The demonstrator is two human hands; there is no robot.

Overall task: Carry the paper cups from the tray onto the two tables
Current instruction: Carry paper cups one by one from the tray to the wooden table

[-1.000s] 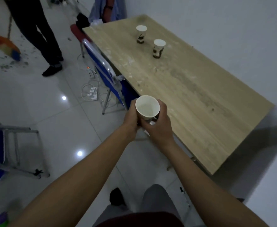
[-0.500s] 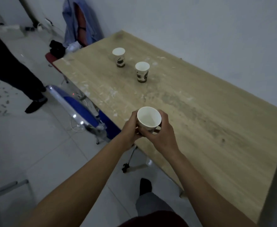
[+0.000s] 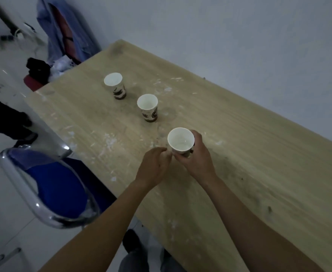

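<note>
Here three paper cups show over the wooden table (image 3: 239, 154): two stand upright toward its far end, the far cup (image 3: 115, 85) and the middle cup (image 3: 148, 107). Both forearms reach over its near edge. The right hand (image 3: 197, 158) wraps the third cup (image 3: 181, 141); the left hand (image 3: 155, 165), fingers loosely curled, holds nothing just beside it.

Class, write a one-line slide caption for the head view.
Right hand sets a third paper cup on the wooden table beside two others; left hand alongside.
</note>
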